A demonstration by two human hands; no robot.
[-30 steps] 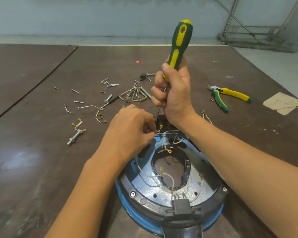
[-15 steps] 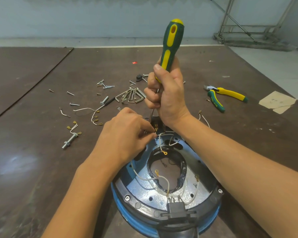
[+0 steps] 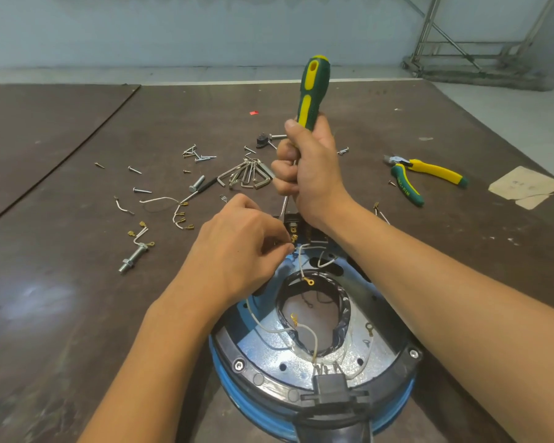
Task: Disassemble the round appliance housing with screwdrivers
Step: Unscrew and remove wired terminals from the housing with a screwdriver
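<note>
Round housing (image 3: 256,375) on counter (image 3: 77,314), open side up. Right hand (image 3: 314,177) fingers wrap screwdriver (image 3: 312,87), upright at far rim. Left hand (image 3: 237,247) pinches thin wire (image 3: 300,260): limp, probably fragile; grip at terminal.
</note>
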